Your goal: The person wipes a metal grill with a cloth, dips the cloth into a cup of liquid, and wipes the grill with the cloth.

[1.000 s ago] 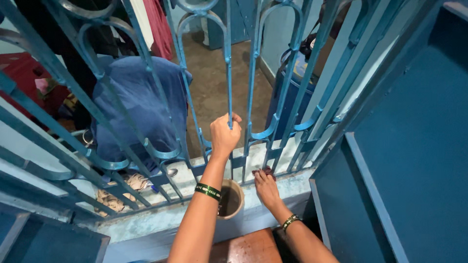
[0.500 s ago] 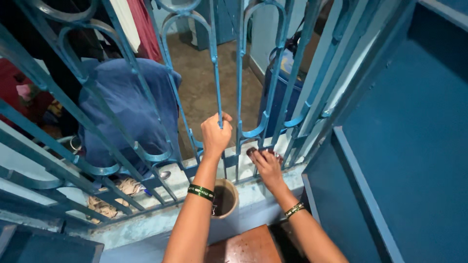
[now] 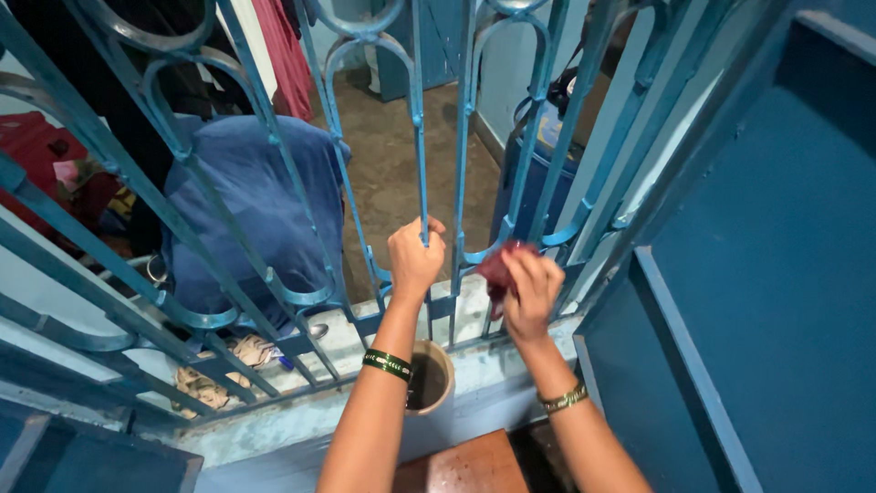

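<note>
Head view, near to far: at the bottom centre of the frame a brown wooden surface point(image 3: 465, 467) sits just under the forearms, and above it a round tan pot point(image 3: 427, 376) stands against the pale blue sill point(image 3: 274, 415), partly behind the left wrist. Both wrists carry green and gold bangles.

Mid-frame, the left hand point(image 3: 415, 256) is closed in a full fist around one upright bar of the blue window grille point(image 3: 274, 155), low on the bar, just above the bottom rail. The right hand point(image 3: 532, 290) is curled shut on a bunched dark red cloth point(image 3: 497, 267); the cloth shows at the fingertips, pressed against the curled ironwork just right of the gripped bar, and well clear of the sill below.

Judging from how things lie, wiping of the grille is under way at its lower centre; the pictures do not show which bars are already clean, and the tall bars and scrolls toward the upper left and upper right look yet to be reached.

Beyond the bars, a blue garment point(image 3: 260, 201) hangs at left, a blue drum point(image 3: 538, 173) stands at right, and bare floor lies between them.
</note>
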